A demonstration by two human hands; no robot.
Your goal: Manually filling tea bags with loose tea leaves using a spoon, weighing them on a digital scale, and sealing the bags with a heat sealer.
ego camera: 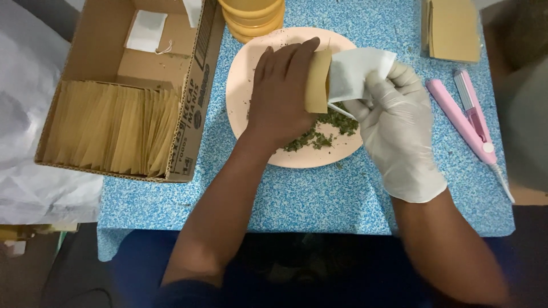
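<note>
Gripping a small tan paper envelope (317, 81) over the pale round plate (245, 74), the bare left hand (281, 91) is curling its fingers around the envelope's upper edge and holding it upright. The gloved right hand (395, 122) is pinching a white filter bag (354, 71) between thumb and fingers, and the bag's near end is sitting in the envelope's open mouth, the rest sticking out to the right. Both hands are closed on their items and are hovering just above the plate. Below them, a loose heap of dried green leaves (325, 131) is lying on the plate's lower right part.

Outward from there, the plate is resting on a blue speckled table (319, 199). A stack of yellow bowls (251, 17) is standing just behind the plate. To the left, an open cardboard box (188, 114) is holding a packed row of tan envelopes (108, 125), with a white bag on a string (146, 31) lying at its far end. To the right, a pink handheld sealer (468, 120) is lying on the table, and a pile of tan envelopes in clear wrap (454, 28) is sitting at the far right corner.
</note>
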